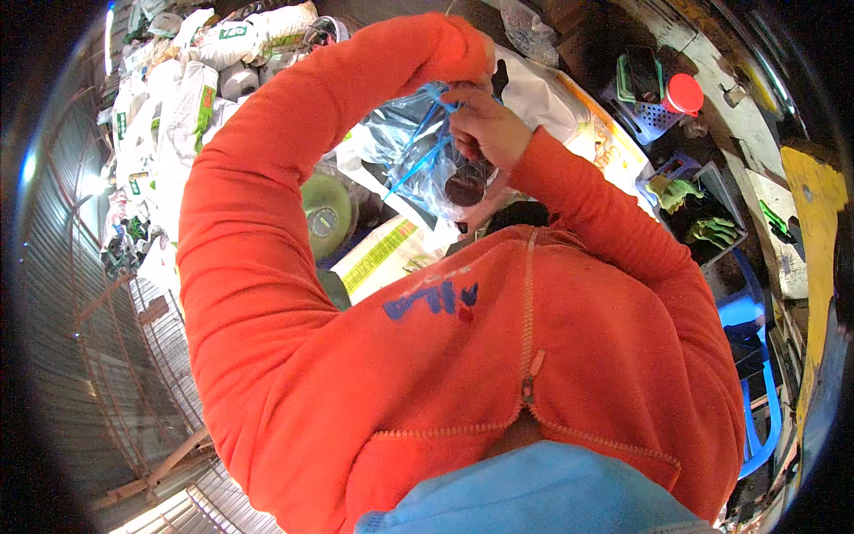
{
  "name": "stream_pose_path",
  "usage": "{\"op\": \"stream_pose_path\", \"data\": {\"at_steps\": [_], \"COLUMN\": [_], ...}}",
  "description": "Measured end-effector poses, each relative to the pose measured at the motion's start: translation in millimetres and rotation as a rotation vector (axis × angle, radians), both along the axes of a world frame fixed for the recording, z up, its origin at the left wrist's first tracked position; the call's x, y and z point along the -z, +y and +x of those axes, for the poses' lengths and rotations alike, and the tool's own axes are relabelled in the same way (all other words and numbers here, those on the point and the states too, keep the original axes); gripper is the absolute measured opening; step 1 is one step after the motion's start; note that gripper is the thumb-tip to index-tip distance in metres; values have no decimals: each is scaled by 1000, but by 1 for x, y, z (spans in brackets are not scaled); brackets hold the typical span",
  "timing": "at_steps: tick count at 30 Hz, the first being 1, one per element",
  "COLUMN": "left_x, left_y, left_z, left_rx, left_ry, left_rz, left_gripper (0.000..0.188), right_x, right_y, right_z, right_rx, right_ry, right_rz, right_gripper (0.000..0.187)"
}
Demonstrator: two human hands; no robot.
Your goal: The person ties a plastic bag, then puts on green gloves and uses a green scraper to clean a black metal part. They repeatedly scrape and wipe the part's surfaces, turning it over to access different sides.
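Note:
In front of my chest, my right hand (491, 129) is closed, its fingers curled around a thin blue plastic string (425, 158). The string runs down over a clear plastic bag (391, 133) with a bluish look. Below that hand, a dark round end (465, 189) shows in the clear plastic. My left hand (488, 55) is raised just beyond the right one; the orange sleeve covers most of it, so its fingers and any hold on the string are hidden. A round green object (326, 214) lies left of the bag, under my left arm.
White printed sacks (187, 111) are piled at the far left. To the right stand a blue perforated basket (648, 120) with a red-lidded container (683, 94), a crate holding green gloves (712, 233), and a blue plastic chair (761, 427). A yellow beam (817, 191) edges the right side.

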State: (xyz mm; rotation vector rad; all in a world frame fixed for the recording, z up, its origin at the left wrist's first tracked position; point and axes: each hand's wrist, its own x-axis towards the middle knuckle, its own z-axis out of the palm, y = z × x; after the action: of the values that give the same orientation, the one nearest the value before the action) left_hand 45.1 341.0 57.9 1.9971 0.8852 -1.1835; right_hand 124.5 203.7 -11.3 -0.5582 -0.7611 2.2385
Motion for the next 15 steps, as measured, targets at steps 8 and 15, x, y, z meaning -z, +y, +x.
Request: {"op": "stream_pose_path", "data": {"at_steps": [8,15], "left_x": [39,29], "left_y": [-39,-78], "left_z": [-61,-78], "left_rx": [-408,-759], "left_ry": [-212,-490], "left_rz": [221,170], "left_gripper": [27,26], "right_x": [15,21], "right_y": [11,30], "right_z": [37,57], "right_rx": [58,281], "right_ry": [-219,-895], "right_rz": [117,1315], "right_gripper": [24,15]}}
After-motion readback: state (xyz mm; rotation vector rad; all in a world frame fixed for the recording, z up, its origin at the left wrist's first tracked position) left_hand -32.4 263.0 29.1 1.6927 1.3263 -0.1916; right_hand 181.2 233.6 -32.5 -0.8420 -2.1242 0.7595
